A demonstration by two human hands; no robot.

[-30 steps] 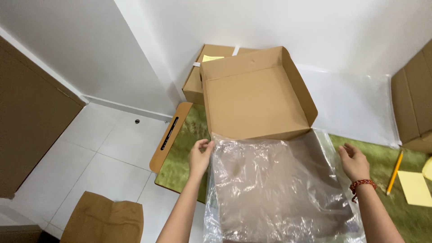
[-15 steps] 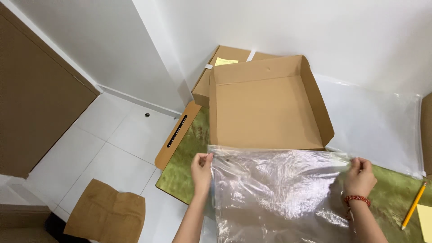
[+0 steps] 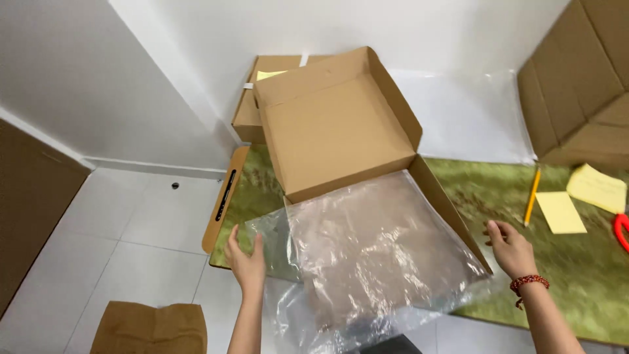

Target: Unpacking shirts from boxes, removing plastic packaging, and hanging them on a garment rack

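The clear plastic bag [image 3: 373, 252] lies spread over the open base of a flat cardboard box [image 3: 341, 131], its crinkled film covering the box floor and spilling past the near edge. At its left edge the left hand [image 3: 246, 262] has fingers [image 3: 234, 244] extended and loosely spread, the thumb raised beside the film; whether they pinch the plastic or merely rest against it cannot be told. The right hand [image 3: 511, 248] hovers just beside the box's right wall, near the bag's right corner, fingers released and slightly curled, gripping nothing; a red beaded bracelet [image 3: 527, 283] circles its wrist.

The box's lid stands tilted up towards the white wall. The box sits on a green mat [image 3: 576, 262]. On the mat, right of the hand, lie a yellow pencil [image 3: 531, 195] and yellow sticky notes [image 3: 560, 212]. Behind the lid rests another cardboard box [image 3: 252, 108], and a brown paper bag [image 3: 151, 328] sits on the tiled floor [image 3: 131, 229].
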